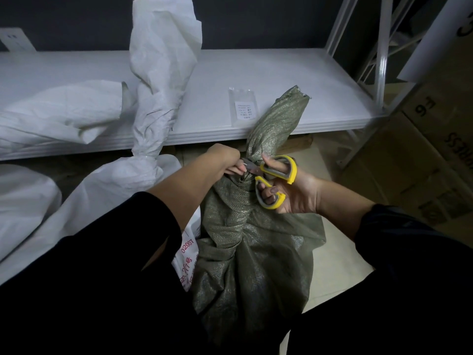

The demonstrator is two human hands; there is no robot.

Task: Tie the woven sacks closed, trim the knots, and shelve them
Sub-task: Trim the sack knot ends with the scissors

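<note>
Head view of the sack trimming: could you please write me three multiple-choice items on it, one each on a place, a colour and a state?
1. Where does the labelled packet lie? A on the shelf; B on the floor; C inside a box.
2. What colour are the handles of the scissors? A red; B yellow and grey; C blue.
3. How is the neck of the green sack? A spread wide open; B bunched tight; C folded flat.
Answers: 1 A, it lies flat on the shelf board; 2 B, as seen in the right hand; 3 B, the cloth narrows where the blades meet it.
</note>
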